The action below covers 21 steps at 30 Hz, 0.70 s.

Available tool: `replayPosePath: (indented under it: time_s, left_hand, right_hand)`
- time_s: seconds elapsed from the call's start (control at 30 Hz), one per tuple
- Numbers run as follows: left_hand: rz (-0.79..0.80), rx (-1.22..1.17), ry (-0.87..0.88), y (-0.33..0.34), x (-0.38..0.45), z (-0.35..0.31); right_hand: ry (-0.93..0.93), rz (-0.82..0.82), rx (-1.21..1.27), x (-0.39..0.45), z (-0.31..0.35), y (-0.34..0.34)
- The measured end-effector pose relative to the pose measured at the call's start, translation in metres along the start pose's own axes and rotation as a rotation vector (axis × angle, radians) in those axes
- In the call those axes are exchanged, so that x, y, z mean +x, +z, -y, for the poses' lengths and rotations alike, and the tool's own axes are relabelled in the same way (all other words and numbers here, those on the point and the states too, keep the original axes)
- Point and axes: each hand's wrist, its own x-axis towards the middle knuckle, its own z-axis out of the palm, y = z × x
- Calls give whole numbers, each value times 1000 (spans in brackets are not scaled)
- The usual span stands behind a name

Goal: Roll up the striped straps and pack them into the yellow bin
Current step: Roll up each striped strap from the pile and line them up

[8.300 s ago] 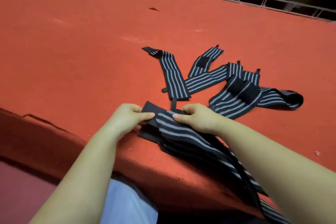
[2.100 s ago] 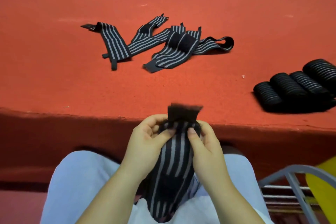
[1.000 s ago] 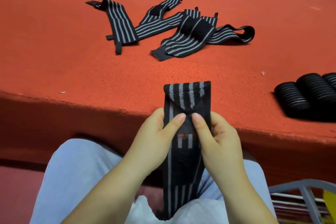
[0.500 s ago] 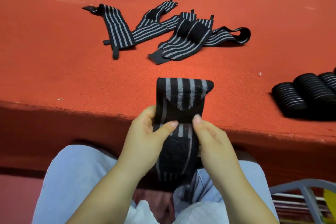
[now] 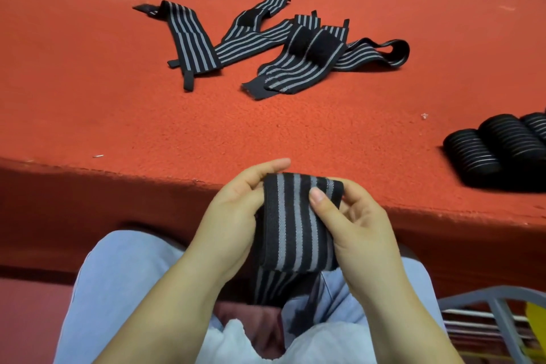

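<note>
Both hands, left hand (image 5: 233,216) and right hand (image 5: 354,227), grip a black elastic strap with grey stripes (image 5: 298,221) above the lap, its top end just beginning to curl into a roll.

The left hand's fingers curl behind the strap's left edge, and the right hand pinches its right side with the thumb on the front; the loose tail hangs down between the knees. By my reading the job is partway done: some finished black rolled straps (image 5: 499,151) lie side by side at the right edge of the red felt-covered table (image 5: 88,103), not yet packed, and a heap of flat, unrolled striped straps (image 5: 277,47) waits further back. A sliver of the yellow plastic bin (image 5: 536,319) shows at lower right behind a grey metal frame (image 5: 496,304); what it holds is hidden.
</note>
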Motion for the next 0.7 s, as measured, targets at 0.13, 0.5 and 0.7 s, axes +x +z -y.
replayPosePath:
  time_s: [0.13,0.5,0.7]
  left_hand:
    - [16,-71,-113,5,-5,11]
    - [-9,461,279,8,-7,2]
    - [-120,370,347,2,-1,-5]
  right_hand:
    - [-213,-84,-187,2,1,5]
    - [-347,-89,-255,5,0,8]
    - [-231,50,-399,-2,-10,7]
